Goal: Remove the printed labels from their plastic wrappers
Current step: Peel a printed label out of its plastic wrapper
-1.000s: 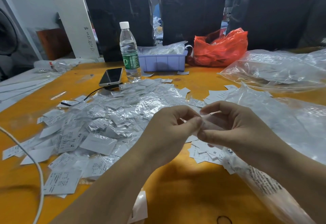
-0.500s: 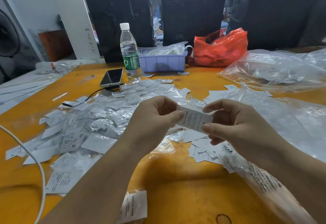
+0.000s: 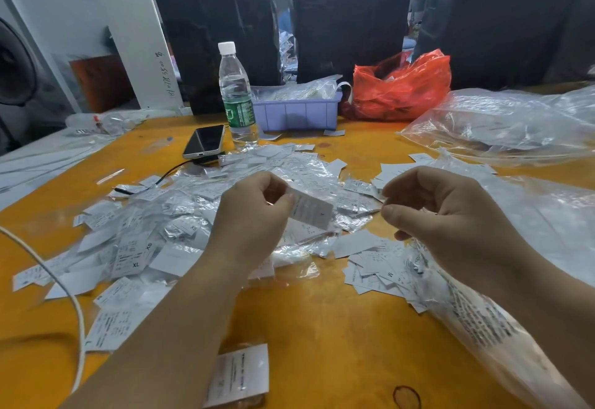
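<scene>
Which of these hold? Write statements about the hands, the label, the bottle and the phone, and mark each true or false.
1. The left hand pinches a printed label. True.
2. The right hand also grips that label. False: it is apart from the label.
3. The water bottle lies on its side. False: it stands upright, capped.
4. The phone lies left of the bottle. True.
5. The purple tray stands in front of the hands. False: it is behind the label pile.

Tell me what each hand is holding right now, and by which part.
The left hand pinches a printed label by its left end. The right hand has curled fingers; whether it holds a clear wrapper cannot be told.
</scene>
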{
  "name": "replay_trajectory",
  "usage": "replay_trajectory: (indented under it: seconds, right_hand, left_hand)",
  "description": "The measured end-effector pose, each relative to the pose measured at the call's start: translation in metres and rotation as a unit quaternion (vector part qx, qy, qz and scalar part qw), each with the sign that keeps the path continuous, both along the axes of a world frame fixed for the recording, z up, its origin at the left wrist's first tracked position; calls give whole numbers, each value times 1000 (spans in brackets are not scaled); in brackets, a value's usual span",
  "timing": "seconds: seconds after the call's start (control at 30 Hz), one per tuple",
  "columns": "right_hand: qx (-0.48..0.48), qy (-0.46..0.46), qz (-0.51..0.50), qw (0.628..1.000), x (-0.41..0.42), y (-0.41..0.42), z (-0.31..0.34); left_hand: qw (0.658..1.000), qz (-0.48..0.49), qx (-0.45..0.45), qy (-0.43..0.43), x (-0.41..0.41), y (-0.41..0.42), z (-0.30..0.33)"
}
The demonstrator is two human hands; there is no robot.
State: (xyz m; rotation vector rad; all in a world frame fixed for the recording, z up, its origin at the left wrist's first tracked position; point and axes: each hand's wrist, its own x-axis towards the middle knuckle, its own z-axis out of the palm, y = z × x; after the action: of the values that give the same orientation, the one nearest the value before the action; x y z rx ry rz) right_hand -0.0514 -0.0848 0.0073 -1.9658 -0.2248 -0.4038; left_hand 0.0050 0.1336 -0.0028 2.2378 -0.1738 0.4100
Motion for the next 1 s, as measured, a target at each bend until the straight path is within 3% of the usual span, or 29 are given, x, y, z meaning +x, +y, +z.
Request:
replay_trajectory:
  seconds: [0.2, 0.3, 0.37, 0.47, 0.57, 0.73, 0.87, 1.0]
  right_hand:
    - [-114, -9, -2, 993, 0, 0, -2]
    - [-165, -7, 7, 986, -2, 1, -5]
    - [-158, -28, 8, 987, -2, 1, -3]
    - [-149, -64, -2, 987, -3, 0, 2]
    - [-170, -74, 0, 983, -5, 0, 2]
    - [-214, -73, 33, 974, -2, 2, -1]
    - [-305, -72, 15, 950, 3, 5, -7]
    - [-415, 25, 7, 909, 3, 10, -9]
  left_hand:
    - [990, 70, 84, -90, 2, 3, -1]
    - [989, -27, 115, -88, -6, -6, 1]
    - [982, -133, 126, -39, -13, -13, 0]
    - [947, -240, 212, 25, -17, -22, -7]
    - [918, -287, 271, 28, -16, -25, -12]
    - [930, -254, 264, -2, -14, -31, -17]
    - [943, -233, 238, -14, -14, -34, -17]
    - [944, -224, 241, -29, -12, -34, -17]
